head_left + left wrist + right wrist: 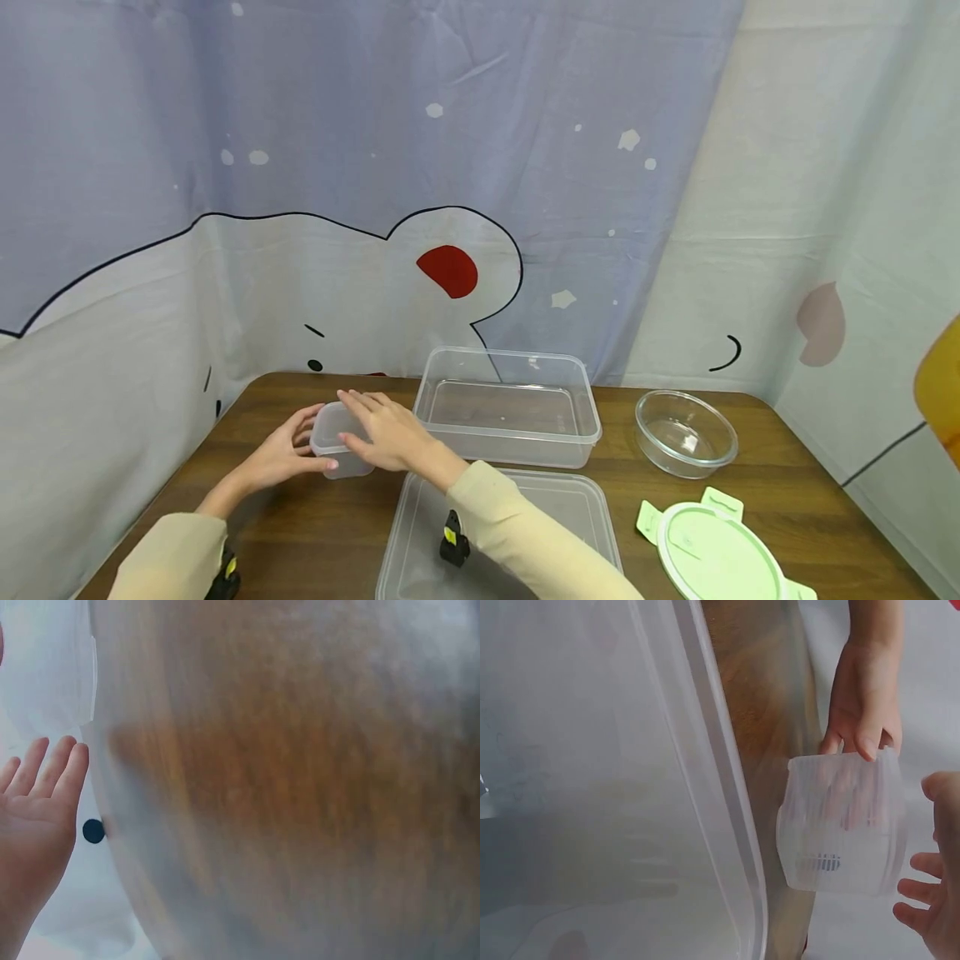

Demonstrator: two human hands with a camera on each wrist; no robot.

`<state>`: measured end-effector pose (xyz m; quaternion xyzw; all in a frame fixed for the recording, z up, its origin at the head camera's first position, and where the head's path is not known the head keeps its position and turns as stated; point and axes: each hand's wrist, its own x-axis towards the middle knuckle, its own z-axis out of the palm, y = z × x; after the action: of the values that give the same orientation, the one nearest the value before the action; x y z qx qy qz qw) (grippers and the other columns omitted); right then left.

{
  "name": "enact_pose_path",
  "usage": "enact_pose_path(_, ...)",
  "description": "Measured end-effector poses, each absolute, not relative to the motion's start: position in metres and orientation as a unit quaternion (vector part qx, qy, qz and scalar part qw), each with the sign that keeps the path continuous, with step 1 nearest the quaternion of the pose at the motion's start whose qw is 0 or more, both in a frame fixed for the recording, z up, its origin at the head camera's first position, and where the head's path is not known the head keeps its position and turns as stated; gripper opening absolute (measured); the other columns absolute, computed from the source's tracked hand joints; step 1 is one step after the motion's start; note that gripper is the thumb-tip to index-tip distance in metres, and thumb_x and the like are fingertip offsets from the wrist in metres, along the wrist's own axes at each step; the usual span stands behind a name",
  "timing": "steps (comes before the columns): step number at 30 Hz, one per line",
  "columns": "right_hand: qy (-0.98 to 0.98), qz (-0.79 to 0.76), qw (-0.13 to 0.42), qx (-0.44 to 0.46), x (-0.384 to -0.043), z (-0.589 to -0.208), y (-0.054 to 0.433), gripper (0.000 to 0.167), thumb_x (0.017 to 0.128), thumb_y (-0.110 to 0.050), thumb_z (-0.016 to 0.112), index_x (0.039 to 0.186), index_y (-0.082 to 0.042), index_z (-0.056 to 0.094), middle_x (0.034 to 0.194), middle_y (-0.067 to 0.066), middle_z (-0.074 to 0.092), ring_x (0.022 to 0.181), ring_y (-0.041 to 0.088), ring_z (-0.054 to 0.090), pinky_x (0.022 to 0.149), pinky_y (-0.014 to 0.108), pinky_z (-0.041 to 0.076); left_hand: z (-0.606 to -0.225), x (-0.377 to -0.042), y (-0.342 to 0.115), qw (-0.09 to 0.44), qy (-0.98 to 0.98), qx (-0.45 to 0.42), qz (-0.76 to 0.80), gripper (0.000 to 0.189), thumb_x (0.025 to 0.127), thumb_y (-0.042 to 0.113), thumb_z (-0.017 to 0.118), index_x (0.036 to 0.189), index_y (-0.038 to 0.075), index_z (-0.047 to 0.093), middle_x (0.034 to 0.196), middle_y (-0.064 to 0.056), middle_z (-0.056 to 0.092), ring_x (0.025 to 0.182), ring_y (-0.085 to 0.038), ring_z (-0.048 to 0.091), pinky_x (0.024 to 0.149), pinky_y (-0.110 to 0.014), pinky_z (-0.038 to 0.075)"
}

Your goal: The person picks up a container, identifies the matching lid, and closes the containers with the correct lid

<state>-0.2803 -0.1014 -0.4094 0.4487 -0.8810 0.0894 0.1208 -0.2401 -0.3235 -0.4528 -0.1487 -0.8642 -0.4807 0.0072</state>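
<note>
A small translucent plastic container (348, 463) with a pale lid (330, 427) stands at the left of the table. My left hand (279, 450) holds its left side, the thumb along the near face and the fingers behind. The right wrist view shows that thumb against the container (840, 825). Across the lid from the right lies my right hand (390, 432), its fingers extended over the top. In the left wrist view, the palm of the left hand (37, 825) shows below the clear container wall (45, 667).
A large clear plastic box (502, 446) stands right of the hands. Before it lies a large translucent lid (412, 554), partly under the right forearm. Farther right are a round glass bowl (682, 467) and a green clip lid (720, 558). A printed curtain (337, 125) hangs behind the table.
</note>
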Motion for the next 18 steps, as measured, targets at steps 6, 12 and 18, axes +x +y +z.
enact_pose_path(6,-0.892,0.061,0.093,0.437,-0.282,-0.414,-0.109,0.058,0.103,-0.048,0.03,0.153,-0.02,0.024,0.157,0.001,0.032,0.146,0.018,0.028,0.119,0.029,0.026,-0.457,-0.242,-0.322,-0.017,-0.865,-0.146,-0.48,0.096,0.081,0.018,0.077,0.147,-0.008,0.013,0.146,-0.036,0.028,0.129,-0.051,0.041,0.095,-0.043,0.052)
enact_pose_path(12,-0.891,0.045,0.082,0.444,-0.281,-0.415,-0.113,0.055,0.104,-0.049,0.024,0.153,-0.025,0.024,0.156,-0.006,0.032,0.148,0.016,0.022,0.12,0.033,0.024,-0.457,-0.243,-0.321,-0.019,-0.863,-0.148,-0.484,0.094,0.081,0.017,0.076,0.147,-0.008,0.014,0.145,-0.035,0.03,0.129,-0.051,0.041,0.095,-0.042,0.052)
enact_pose_path(18,-0.89,0.038,0.092,0.444,-0.281,-0.417,-0.115,0.055,0.103,-0.049,0.024,0.152,-0.024,0.027,0.155,-0.007,0.033,0.147,0.015,0.024,0.12,0.029,0.023,-0.457,-0.244,-0.32,-0.019,-0.862,-0.147,-0.484,0.092,0.081,0.017,0.076,0.146,-0.008,0.016,0.143,-0.034,0.034,0.128,-0.049,0.044,0.094,-0.041,0.053)
